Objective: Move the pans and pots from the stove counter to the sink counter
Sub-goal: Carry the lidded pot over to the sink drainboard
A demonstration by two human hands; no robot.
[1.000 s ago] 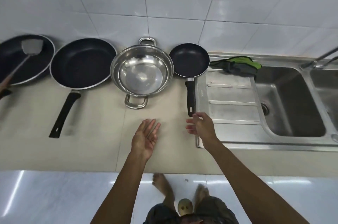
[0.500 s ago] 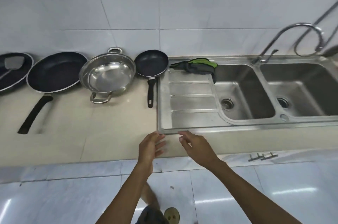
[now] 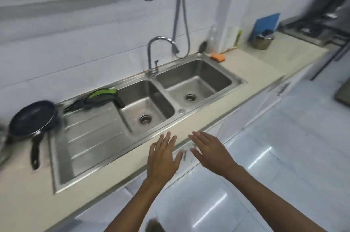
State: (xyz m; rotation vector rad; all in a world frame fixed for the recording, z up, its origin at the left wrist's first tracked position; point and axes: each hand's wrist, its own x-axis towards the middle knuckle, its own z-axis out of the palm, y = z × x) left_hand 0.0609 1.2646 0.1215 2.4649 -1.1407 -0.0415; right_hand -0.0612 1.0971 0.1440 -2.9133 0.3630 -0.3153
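Pan (image 3: 31, 117) sits left of the sink (image 3: 193, 83), near the counter edge. Both my hands, left (image 3: 163, 158) and right (image 3: 212, 153), are open and empty. Grabbing carelessly could swing its handle off.

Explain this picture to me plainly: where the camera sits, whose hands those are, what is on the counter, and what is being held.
There is no machine here. The camera is worn on a person's head, looking forward and down, so you see their own arms. The left hand and right hand are open and hold nothing, hovering over the counter edge. On the counter is a double steel sink with a faucet. A small black frying pan sits at the left, a dark and green cloth lies on the drainboard, and an orange sponge sits behind the sink.
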